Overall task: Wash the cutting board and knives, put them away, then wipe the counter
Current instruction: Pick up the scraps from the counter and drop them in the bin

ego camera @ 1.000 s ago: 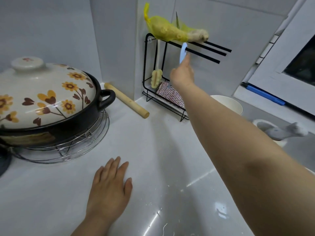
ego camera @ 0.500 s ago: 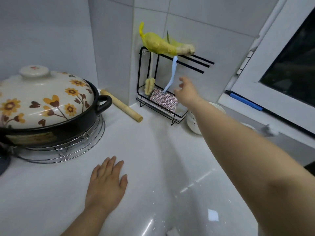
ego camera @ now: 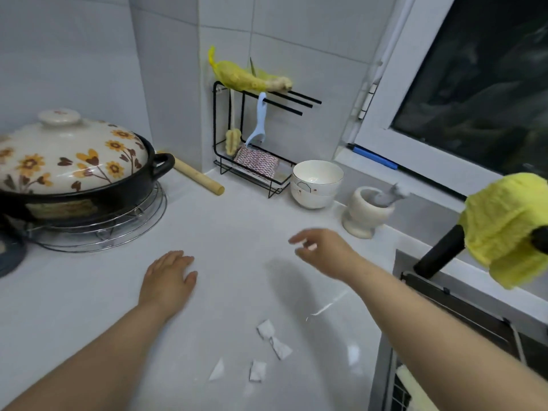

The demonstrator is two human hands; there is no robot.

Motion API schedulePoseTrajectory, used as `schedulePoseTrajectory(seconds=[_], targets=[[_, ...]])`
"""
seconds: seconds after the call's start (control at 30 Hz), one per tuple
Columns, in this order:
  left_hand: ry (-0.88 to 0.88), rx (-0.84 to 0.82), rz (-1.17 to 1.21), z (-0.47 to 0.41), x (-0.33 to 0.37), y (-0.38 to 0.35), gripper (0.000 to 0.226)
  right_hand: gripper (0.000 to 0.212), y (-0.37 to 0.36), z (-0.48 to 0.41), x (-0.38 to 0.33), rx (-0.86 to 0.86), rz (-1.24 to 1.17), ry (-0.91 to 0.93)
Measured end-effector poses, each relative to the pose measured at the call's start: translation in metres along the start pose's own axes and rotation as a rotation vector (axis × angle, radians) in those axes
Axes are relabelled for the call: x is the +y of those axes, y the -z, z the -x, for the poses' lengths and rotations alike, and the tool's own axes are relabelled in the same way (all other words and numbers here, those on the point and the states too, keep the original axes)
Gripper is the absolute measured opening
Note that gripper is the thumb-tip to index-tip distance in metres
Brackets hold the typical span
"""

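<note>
My left hand [ego camera: 167, 277] rests flat on the white counter [ego camera: 237, 238], fingers straight. My right hand [ego camera: 323, 252] hovers above the counter's middle, fingers loosely curled, holding nothing. A light blue tool [ego camera: 259, 123] hangs by its hooked handle from the black wire rack [ego camera: 228, 126] in the corner. A yellow cloth [ego camera: 507, 229] is draped over the black faucet [ego camera: 439, 253] at the right, above the sink [ego camera: 462, 318]. No cutting board or knife shows.
A flowered clay pot [ego camera: 68, 161] sits on a wire trivet [ego camera: 109, 229] at left. A wooden rolling pin [ego camera: 197, 176], stacked white bowls [ego camera: 315, 183] and a mortar with pestle [ego camera: 367, 213] stand along the back. White paper scraps [ego camera: 267, 348] lie on the near counter.
My right hand let go of the blue tool, now hanging on the rack, and drew back toward me over the counter. The view swung right and down; my left hand stayed put.
</note>
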State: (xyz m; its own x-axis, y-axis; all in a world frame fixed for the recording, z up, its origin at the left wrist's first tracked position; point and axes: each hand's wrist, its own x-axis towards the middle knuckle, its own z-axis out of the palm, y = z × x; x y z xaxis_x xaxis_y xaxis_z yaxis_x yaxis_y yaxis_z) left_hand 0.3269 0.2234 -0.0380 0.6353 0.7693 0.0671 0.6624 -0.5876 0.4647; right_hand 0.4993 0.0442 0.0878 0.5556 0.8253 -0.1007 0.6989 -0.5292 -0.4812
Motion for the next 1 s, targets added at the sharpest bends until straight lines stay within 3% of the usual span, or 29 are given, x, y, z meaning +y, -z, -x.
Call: schedulePoseTrajectory(seconds=[0.13, 0.27, 0.4, 0.57, 0.63, 0.7, 0.77, 0.87, 1.0], targets=[[-0.071, 0.034, 0.15, 0.056, 0.001, 0.011, 0.035, 0.034, -0.047, 0.054, 0.029, -0.101, -0.053, -0.041], [-0.053, 0.046, 0.202, 0.116, -0.006, 0.006, 0.067, 0.037, -0.085, 0.087, 0.034, -0.081, -0.13, -0.043], [-0.17, -0.036, 0.027, 0.136, -0.015, -0.006, 0.065, 0.031, -0.104, 0.097, 0.024, -0.027, -0.17, -0.062], [-0.176, 0.028, 0.068, 0.138, -0.014, -0.009, 0.042, 0.02, -0.119, 0.091, 0.027, 0.009, -0.047, -0.008], [-0.087, 0.132, 0.284, 0.141, -0.005, -0.001, 0.035, 0.014, -0.119, 0.091, 0.026, 0.041, -0.043, -0.027], [0.126, 0.22, 0.584, 0.146, 0.013, 0.013, 0.018, 0.022, -0.117, 0.093, 0.018, 0.092, -0.133, -0.024], [0.421, 0.135, 1.031, 0.15, 0.032, 0.025, 0.024, 0.03, -0.119, 0.095, 0.001, 0.133, -0.225, 0.002], [0.723, -0.102, 1.686, 0.151, 0.048, 0.033, 0.031, 0.006, -0.132, 0.1, -0.034, 0.274, -0.252, 0.196], [0.881, -0.213, 1.927, 0.151, 0.048, 0.036, 0.038, 0.018, -0.146, 0.107, -0.061, 0.172, -0.18, 0.382]])
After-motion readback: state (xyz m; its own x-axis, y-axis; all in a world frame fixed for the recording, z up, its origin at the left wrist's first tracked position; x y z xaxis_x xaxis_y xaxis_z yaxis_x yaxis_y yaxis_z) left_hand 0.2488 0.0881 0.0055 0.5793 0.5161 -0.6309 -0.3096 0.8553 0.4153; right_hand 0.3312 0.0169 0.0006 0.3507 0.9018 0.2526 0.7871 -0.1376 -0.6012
